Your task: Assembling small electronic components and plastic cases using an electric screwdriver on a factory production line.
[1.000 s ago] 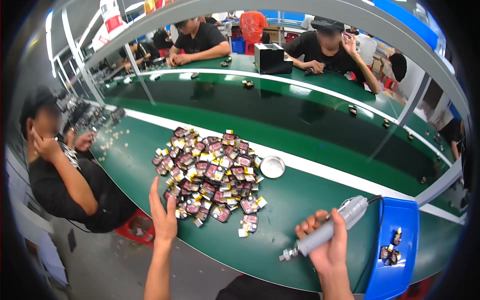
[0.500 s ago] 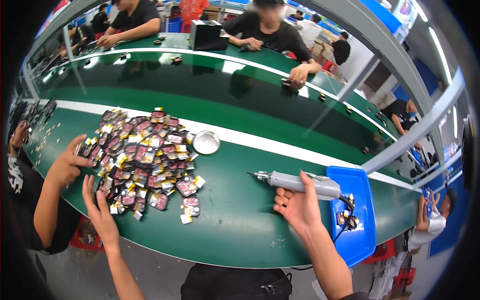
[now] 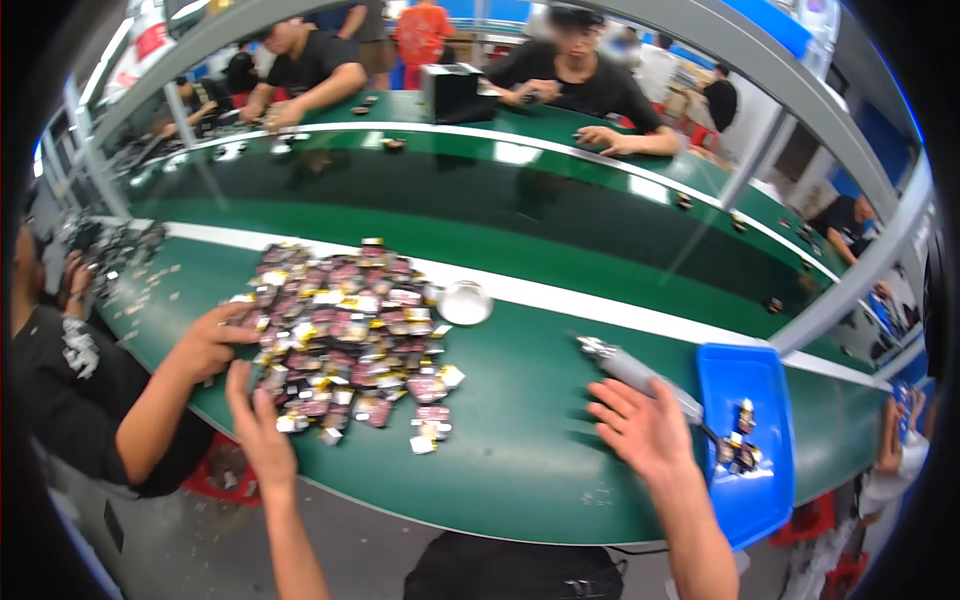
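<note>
My left hand (image 3: 264, 428) is at the near left edge of a large pile of small electronic modules (image 3: 345, 335), dark with reddish faces and yellow and silver-white tabs. Its fingers are spread and it holds nothing I can see; motion blurs the fingertips. My right hand (image 3: 648, 430) is open, palm turned up, fingers apart. Just beyond it, a grey electric screwdriver (image 3: 632, 372) lies on the green table, bit pointing to the far left. The hand partly hides its body, so I cannot tell whether they touch. A dark cord runs from its rear end.
A blue tray (image 3: 748, 510) at the right holds several modules (image 3: 738, 455). A round metal dish (image 3: 466, 303) is behind the pile. At left, a co-worker's hand (image 3: 212, 342) reaches to the pile. Beyond a white strip (image 3: 590, 302) lies the dark green belt; a grey frame post (image 3: 830, 305) rises at right.
The view has shifted, so the scene sits farther right. My right hand has opened, its thumb no longer over the screwdriver, which now lies behind the fingers. My left hand stays by the pile.
</note>
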Tool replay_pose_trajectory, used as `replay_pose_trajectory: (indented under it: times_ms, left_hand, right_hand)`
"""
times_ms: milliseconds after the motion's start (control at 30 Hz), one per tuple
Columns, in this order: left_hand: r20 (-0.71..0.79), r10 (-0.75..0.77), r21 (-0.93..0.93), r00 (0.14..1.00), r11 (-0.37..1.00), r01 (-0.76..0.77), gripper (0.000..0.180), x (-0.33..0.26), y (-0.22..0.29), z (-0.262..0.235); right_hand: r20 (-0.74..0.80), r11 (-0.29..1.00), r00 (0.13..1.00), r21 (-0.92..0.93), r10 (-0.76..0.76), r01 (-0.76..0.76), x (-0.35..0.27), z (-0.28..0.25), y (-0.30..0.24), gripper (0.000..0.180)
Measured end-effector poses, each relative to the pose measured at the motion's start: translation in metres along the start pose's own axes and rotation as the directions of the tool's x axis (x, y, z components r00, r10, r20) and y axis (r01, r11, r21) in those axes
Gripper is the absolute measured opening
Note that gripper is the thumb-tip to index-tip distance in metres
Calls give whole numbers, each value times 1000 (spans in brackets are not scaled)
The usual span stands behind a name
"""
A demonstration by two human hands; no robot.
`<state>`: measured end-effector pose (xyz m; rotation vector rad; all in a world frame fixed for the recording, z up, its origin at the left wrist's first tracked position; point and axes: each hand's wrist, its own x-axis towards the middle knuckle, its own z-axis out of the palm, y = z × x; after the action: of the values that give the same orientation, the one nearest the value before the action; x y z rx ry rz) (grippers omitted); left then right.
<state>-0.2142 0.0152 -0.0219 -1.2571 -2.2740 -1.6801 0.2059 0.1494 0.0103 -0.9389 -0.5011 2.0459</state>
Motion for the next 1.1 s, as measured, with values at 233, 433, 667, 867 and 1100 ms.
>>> replay_pose_trajectory:
  times_ms: [233,433,667,867,1100]
  left_hand:
    - [38,-11,-60,999,998,13,48,5,5,4]
    - [64,-16,-97,998,995,22,52,1,5,-5]
    - [62,0,11,998,1000,-1,61,-5,14,-4]
    - [80,-27,-31,996,999,29,61,3,16,-2]
    - [99,-71,-5,993,997,72,58,8,20,8]
  right_hand:
    - [194,948,972,-262,-132,181,-9,73,1,40]
    - [672,249,702,-657,-235,712,87,197,54,33]
    - [657,-316,713,-749,-243,582,199,237,76,63]
    - [574,-292,804,-804,-152,519,205,248,79,67]
    - [599,-238,744,-800,-295,550,197,262,110,61]
